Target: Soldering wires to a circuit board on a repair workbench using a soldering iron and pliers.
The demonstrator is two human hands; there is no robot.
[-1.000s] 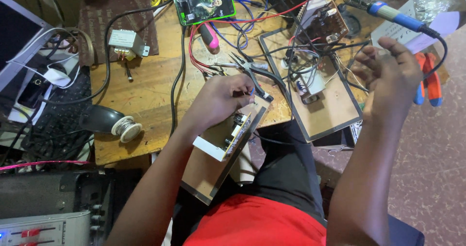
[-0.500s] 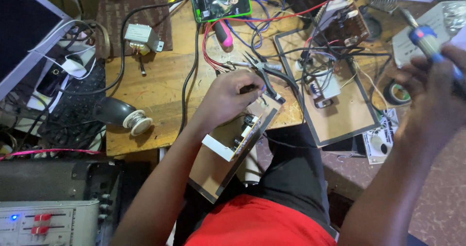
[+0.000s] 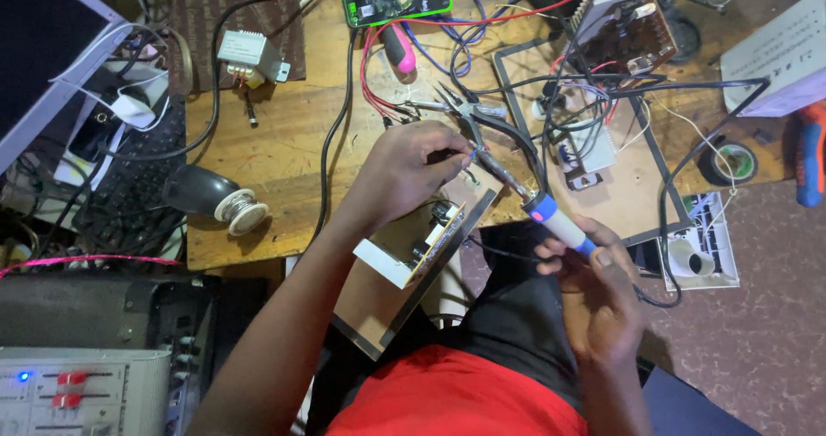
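Wooden board [image 3: 404, 272] leaned against the surface [image 3: 284, 143] under the left hand [image 3: 404, 173], fingers pinching a thin wire. Right hand [image 3: 594, 290] gripped the soldering iron [image 3: 551, 216], tip at the board.

soldering iron [image 3: 551, 221]: in your right hand [image 3: 594, 294], smooth white and blue plastic grip, dull grey metal shaft toward your left hand [image 3: 404, 173].
board [image 3: 413, 247]: under your left hand, matt tan backing, pale raw edge.
pliers [image 3: 456, 109]: just beyond your left hand, bare metal, faintly shiny.
bench [image 3: 284, 143]: left of your left hand, worn matt wood, scuffed.
solder spool [image 3: 245, 210]: further left, dull grey wire.
shirt [image 3: 456, 397]: below both hands, matt red cloth.
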